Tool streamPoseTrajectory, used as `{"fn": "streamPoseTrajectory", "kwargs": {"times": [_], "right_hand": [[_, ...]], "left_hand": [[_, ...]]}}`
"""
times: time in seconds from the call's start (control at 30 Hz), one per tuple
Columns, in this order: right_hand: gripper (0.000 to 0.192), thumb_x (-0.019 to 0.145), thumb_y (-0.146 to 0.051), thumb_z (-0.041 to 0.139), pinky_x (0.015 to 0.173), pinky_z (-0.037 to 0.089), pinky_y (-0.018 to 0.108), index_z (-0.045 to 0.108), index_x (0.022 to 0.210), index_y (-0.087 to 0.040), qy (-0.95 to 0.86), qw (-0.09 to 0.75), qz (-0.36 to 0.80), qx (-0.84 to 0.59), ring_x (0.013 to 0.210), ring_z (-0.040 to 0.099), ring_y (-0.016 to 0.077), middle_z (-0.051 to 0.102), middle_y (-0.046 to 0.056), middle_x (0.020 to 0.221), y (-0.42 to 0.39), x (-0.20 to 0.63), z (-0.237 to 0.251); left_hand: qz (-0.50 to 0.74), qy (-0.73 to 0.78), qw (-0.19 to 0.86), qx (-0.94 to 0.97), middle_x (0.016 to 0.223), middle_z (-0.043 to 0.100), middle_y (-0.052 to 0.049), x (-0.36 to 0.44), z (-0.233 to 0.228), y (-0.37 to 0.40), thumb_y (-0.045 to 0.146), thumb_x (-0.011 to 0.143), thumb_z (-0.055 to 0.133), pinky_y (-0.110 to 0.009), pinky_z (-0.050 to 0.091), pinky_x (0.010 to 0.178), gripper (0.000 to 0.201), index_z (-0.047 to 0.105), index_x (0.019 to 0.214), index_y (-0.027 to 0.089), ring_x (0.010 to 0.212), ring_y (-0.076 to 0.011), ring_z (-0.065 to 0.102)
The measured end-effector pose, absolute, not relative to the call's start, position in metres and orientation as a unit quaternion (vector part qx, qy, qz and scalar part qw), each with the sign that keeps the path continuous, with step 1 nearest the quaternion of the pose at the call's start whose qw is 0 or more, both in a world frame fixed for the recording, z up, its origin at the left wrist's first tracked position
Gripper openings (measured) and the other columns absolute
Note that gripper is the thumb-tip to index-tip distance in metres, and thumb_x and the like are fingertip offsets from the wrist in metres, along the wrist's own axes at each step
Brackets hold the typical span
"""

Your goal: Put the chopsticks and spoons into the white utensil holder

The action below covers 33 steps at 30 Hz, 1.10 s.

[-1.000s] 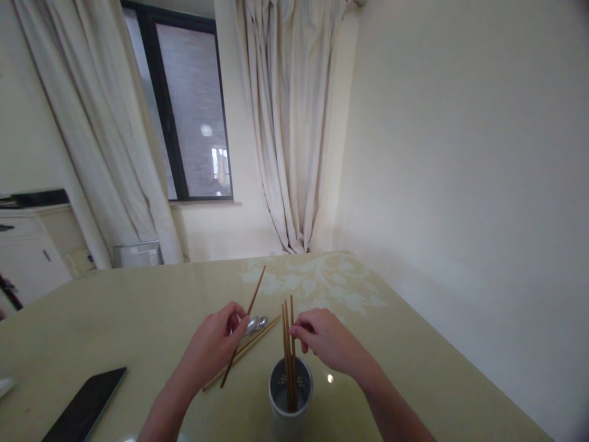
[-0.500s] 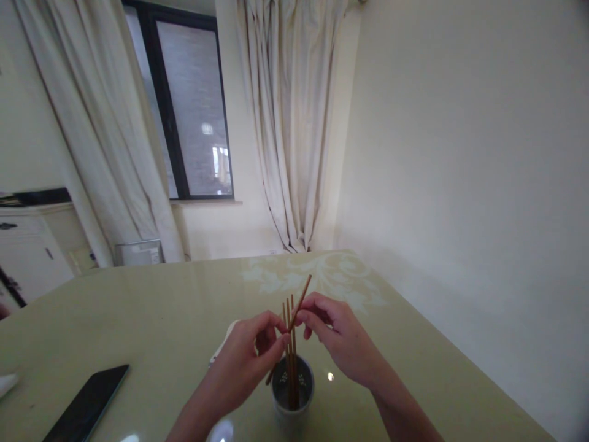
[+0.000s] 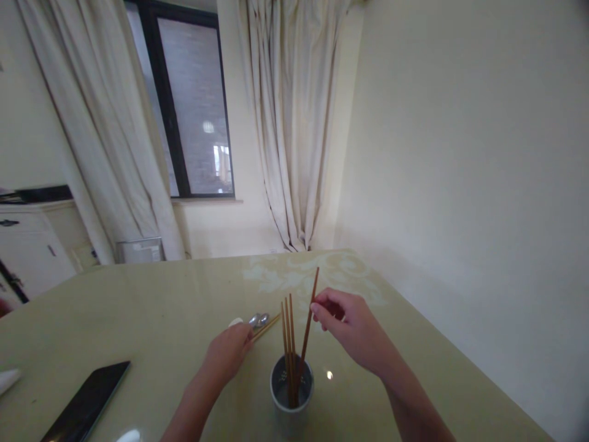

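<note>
The right hand (image 3: 352, 328) pinches one brown chopstick (image 3: 307, 331) near its upper end between the thumb and the fingertips, so the hand is closed on it. The chopstick leans a little, and its lower end is inside the grey holder (image 3: 291, 399), which stands upright on the pale green table (image 3: 138, 307) close to the person. Three other chopsticks (image 3: 288, 344) stand already in the same holder, just to the left of the held one. The left hand (image 3: 227, 353) lies low on the table, left of the holder, with its fingers bent over the near end of a chopstick on the table (image 3: 267, 327); whether it really grips it, I cannot tell. Just beyond this hand lie two metal spoons (image 3: 258, 320) and a small white thing beside them. A dark phone (image 3: 85, 402) lies flat at the left, well apart from the hands. Behind the table there are a window (image 3: 193, 104) and light curtains (image 3: 294, 123).
</note>
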State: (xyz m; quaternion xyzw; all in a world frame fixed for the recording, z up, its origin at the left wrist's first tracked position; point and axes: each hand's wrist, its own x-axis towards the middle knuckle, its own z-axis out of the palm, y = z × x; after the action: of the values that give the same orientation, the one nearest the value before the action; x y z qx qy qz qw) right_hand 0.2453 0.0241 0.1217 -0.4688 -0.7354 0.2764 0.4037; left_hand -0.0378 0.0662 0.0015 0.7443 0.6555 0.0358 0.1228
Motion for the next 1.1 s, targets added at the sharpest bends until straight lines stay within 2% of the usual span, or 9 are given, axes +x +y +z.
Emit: {"fn": "streamPoseTrajectory", "kwargs": {"times": [0.13, 0.3, 0.5, 0.73, 0.83, 0.97, 1.1], "right_hand": [[0.016, 0.093, -0.021, 0.064, 0.060, 0.041, 0.025, 0.074, 0.080, -0.018, -0.766, 0.313, 0.252, -0.502, 0.065, 0.063, 0.0157, 0.072, 0.001, 0.070, 0.030, 0.233, 0.109], [0.017, 0.092, -0.018, 0.065, 0.059, 0.037, 0.024, 0.075, 0.079, -0.017, -0.776, 0.245, 0.229, -0.534, 0.065, 0.065, 0.0156, 0.075, 0.003, 0.072, 0.035, 0.226, 0.098], [0.024, 0.094, -0.019, 0.065, 0.058, 0.035, 0.024, 0.074, 0.072, -0.019, -0.786, 0.214, 0.218, -0.538, 0.063, 0.065, 0.0148, 0.075, 0.002, 0.069, 0.038, 0.224, 0.094], [0.027, 0.096, -0.023, 0.066, 0.060, 0.037, 0.024, 0.075, 0.071, -0.018, -0.783, 0.214, 0.229, -0.538, 0.065, 0.067, 0.0156, 0.077, 0.003, 0.069, 0.040, 0.225, 0.091], [0.029, 0.097, -0.026, 0.066, 0.061, 0.037, 0.025, 0.075, 0.071, -0.018, -0.777, 0.221, 0.232, -0.542, 0.064, 0.067, 0.0158, 0.076, 0.003, 0.067, 0.039, 0.227, 0.094], [0.029, 0.099, -0.026, 0.065, 0.060, 0.037, 0.025, 0.076, 0.073, -0.018, -0.773, 0.238, 0.229, -0.541, 0.064, 0.065, 0.0152, 0.076, 0.003, 0.068, 0.035, 0.229, 0.101], [0.030, 0.100, -0.030, 0.066, 0.060, 0.037, 0.025, 0.077, 0.075, -0.018, -0.773, 0.274, 0.223, -0.526, 0.063, 0.062, 0.0146, 0.074, 0.002, 0.068, 0.031, 0.226, 0.109]], "left_hand": [[-0.002, 0.669, 0.116, 0.734, 0.118, 0.074, -0.008, -0.034, -0.011, 0.069, 0.017, 0.098, 0.051, -0.031, 0.046, 0.085, 0.020, 0.066, 0.109, 0.024, 0.112, -0.0244, 0.071], [-0.008, 0.682, 0.125, 0.720, 0.115, 0.075, -0.009, -0.035, -0.012, 0.070, 0.019, 0.097, 0.054, -0.033, 0.048, 0.083, 0.017, 0.066, 0.108, 0.023, 0.109, -0.0267, 0.073], [-0.009, 0.688, 0.132, 0.714, 0.117, 0.074, -0.013, -0.034, -0.017, 0.071, 0.022, 0.097, 0.053, -0.036, 0.050, 0.082, 0.021, 0.064, 0.115, 0.021, 0.108, -0.0307, 0.074], [0.004, 0.664, 0.142, 0.734, 0.114, 0.075, -0.010, -0.037, -0.021, 0.071, 0.022, 0.092, 0.060, -0.032, 0.047, 0.083, 0.013, 0.068, 0.102, 0.022, 0.109, -0.0279, 0.071], [0.013, 0.650, 0.145, 0.746, 0.113, 0.075, -0.009, -0.039, -0.024, 0.071, 0.023, 0.094, 0.056, -0.031, 0.045, 0.082, 0.013, 0.068, 0.099, 0.023, 0.108, -0.0265, 0.071], [0.094, 0.645, 0.181, 0.737, 0.099, 0.076, -0.008, -0.043, -0.016, 0.074, 0.029, 0.096, 0.052, -0.030, 0.044, 0.077, 0.016, 0.066, 0.092, 0.022, 0.094, -0.0247, 0.071], [0.291, 0.572, 0.256, 0.723, 0.084, 0.074, -0.003, -0.046, 0.018, 0.068, 0.042, 0.097, 0.053, -0.028, 0.045, 0.073, 0.027, 0.066, 0.087, 0.021, 0.081, -0.0212, 0.068]]}}
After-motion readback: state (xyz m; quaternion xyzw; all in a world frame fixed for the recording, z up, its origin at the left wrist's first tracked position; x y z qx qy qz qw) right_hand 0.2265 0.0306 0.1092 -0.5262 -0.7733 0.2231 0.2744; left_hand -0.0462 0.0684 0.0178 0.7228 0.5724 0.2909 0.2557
